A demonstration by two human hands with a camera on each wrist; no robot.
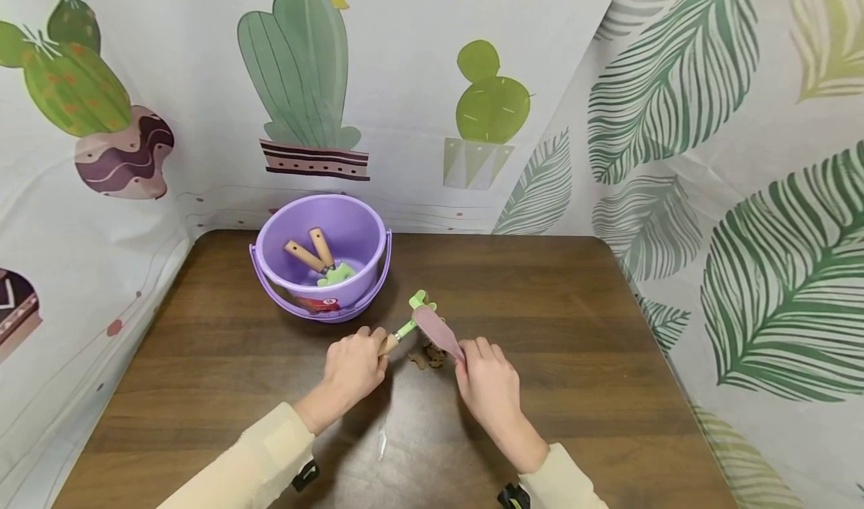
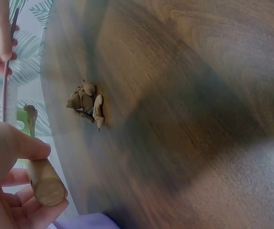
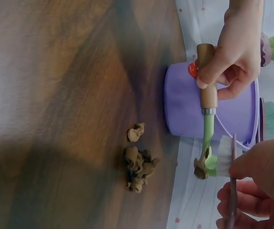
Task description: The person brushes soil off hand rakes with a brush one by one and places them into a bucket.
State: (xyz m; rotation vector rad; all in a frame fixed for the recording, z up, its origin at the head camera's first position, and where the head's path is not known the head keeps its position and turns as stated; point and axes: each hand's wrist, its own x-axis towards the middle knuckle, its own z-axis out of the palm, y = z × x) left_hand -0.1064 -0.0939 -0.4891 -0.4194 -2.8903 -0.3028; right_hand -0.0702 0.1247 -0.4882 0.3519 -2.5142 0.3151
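Observation:
My left hand (image 1: 354,363) grips the wooden handle of a small green garden rake (image 1: 407,328), held above the table. Brown clay-like matter (image 3: 201,169) sticks to its head. In my right hand (image 1: 491,381) is a pink brush (image 1: 435,329) with white bristles (image 3: 225,152), pinched between thumb and fingers. The bristles meet the rake's green head in the right wrist view; from the head camera the brush's back partly covers that head. Below both tools, a small heap of brown clay-like pieces (image 2: 83,99) lies on the table.
A purple bucket (image 1: 270,232) stands at the back left of the brown wooden table (image 1: 574,329). Inside it lie two wooden-handled tools (image 1: 322,248), at least one with a green head. Cloth printed with cacti and leaves (image 1: 405,82) hangs behind the table.

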